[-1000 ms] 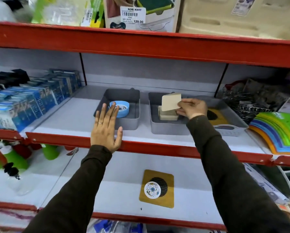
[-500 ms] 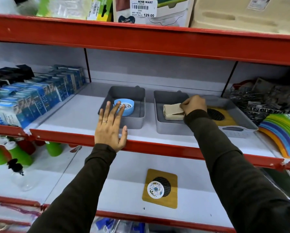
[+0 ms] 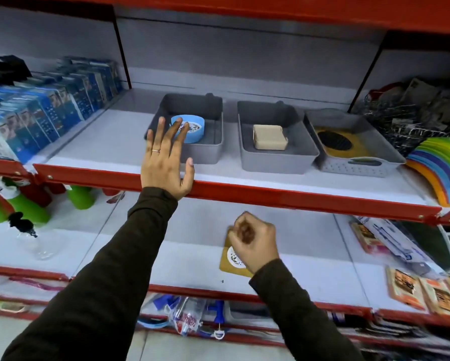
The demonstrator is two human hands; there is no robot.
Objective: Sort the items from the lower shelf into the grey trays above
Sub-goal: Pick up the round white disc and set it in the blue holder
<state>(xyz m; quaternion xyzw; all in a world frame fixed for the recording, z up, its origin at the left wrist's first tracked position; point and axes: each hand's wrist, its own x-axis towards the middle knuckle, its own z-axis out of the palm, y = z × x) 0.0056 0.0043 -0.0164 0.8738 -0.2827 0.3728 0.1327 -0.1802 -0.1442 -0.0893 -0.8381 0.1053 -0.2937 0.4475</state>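
Three grey trays stand on the upper shelf. The left tray (image 3: 205, 152) holds a blue round dish (image 3: 195, 130), the middle tray (image 3: 276, 162) a stack of beige blocks (image 3: 269, 136), and the right tray (image 3: 354, 169) a wooden square with a black grid (image 3: 349, 149). My left hand (image 3: 164, 162) rests flat and open on the red shelf edge in front of the left tray. My right hand (image 3: 254, 243) is curled over a second wooden square (image 3: 233, 267) lying on the lower shelf and hides most of it. I cannot tell whether it touches it.
Blue boxes (image 3: 36, 113) fill the upper shelf's left side. Wire racks (image 3: 406, 121) and a rainbow stack of mats (image 3: 442, 168) sit at its right. Green bottles (image 3: 23, 204) stand on the lower left, and packets (image 3: 427, 285) lie on the lower right.
My right hand set the beige block on the other one in the middle tray, let go, and dropped to the lower shelf over the wooden square. My left hand stayed put.
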